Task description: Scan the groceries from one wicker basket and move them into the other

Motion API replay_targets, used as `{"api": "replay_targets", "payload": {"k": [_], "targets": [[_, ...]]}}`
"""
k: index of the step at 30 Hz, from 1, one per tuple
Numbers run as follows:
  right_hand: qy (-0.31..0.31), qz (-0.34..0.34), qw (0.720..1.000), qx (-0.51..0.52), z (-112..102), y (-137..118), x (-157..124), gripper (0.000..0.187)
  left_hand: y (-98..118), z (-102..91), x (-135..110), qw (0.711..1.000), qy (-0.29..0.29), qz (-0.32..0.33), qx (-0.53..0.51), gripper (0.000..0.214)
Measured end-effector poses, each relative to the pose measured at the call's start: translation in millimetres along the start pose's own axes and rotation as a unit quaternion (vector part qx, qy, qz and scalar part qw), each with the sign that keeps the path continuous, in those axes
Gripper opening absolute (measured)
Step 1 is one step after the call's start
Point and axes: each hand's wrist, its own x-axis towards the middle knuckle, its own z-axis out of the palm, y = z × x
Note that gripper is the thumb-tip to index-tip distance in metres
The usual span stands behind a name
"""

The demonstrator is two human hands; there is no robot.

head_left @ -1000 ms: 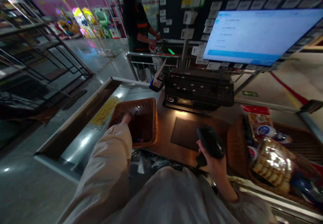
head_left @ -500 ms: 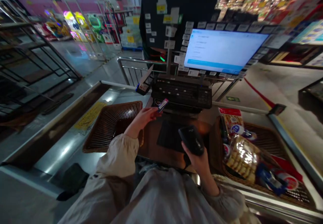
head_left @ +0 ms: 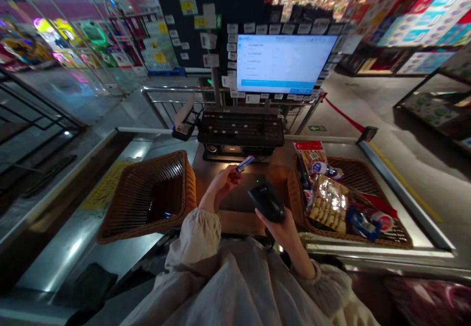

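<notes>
Pinched in the fingers of my left hand [head_left: 225,183] is a small slim packet [head_left: 245,163], blue and white with some pink; its kind is too small to make out. My right hand [head_left: 280,228] is wrapped round a black handheld barcode scanner [head_left: 267,201], its head tilted up and left towards the packet. The two hands are apart, over the counter [head_left: 224,217]. Left of my left hand sits a brown wicker basket [head_left: 189,184]. To the right of the scanner, another wicker basket [head_left: 362,171] holds packaged food, including a clear pack of bread-like slices [head_left: 328,206].
Ahead stand a black keyboard [head_left: 241,126] and a lit monitor [head_left: 285,63] edged with paper labels. A small device [head_left: 183,125] stands left of the keyboard. Behind runs a metal rail [head_left: 176,89]. A red belt [head_left: 342,112] stretches at the right.
My left hand has brought the packet closer to the scanner, off the keyboard's edge. The head view has turned right, so the surroundings sit further left.
</notes>
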Motion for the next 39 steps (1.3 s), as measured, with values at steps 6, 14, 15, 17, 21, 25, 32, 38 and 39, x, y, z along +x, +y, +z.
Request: {"api": "replay_targets", "payload": {"k": [6, 14, 15, 17, 21, 25, 32, 38, 39], "targets": [[-0.006, -0.009, 1.000, 0.000, 7.4, 9.8, 0.5, 0.026, -1.6, -9.0, -3.9, 0.999, -0.037, 0.001, -0.036, 0.014], [-0.038, -0.009, 0.999, 0.005, 13.1, 10.6, 2.0, 0.026, 3.6, -17.3, -11.2, 1.000, 0.000, 0.008, -0.002, 0.018], [-0.036, -0.008, 0.999, 0.006, 13.3, 10.7, 1.6, 0.027, 3.5, -17.0, -11.7, 1.000, 0.003, 0.006, -0.005, 0.018], [-0.039, -0.007, 0.999, 0.009, 12.9, 10.5, 0.3, 0.026, 2.8, -16.0, -12.1, 1.000, 0.010, 0.000, -0.014, 0.018], [-0.033, -0.002, 0.999, 0.027, 10.3, 9.1, -2.4, 0.026, 0.7, -13.5, -10.4, 1.000, 0.008, -0.010, -0.020, 0.019], [-0.019, 0.014, 1.000, 0.015, 8.0, 10.6, -3.1, 0.027, -2.7, -14.0, -6.8, 1.000, 0.006, -0.007, -0.013, 0.018], [0.028, -0.002, 0.998, 0.058, 6.2, 7.8, -5.1, 0.028, -5.3, -2.5, 3.7, 0.953, 0.064, 0.115, 0.274, 0.020], [0.150, -0.049, 0.984, 0.085, -13.8, 22.5, -14.3, 0.022, -16.4, 75.0, 31.4, 0.840, -0.105, 0.269, 0.459, 0.026], [0.181, -0.047, 0.979, 0.086, -20.0, 25.6, -16.8, 0.022, -23.8, 95.3, 35.1, 0.828, -0.141, 0.284, 0.463, 0.026]]}}
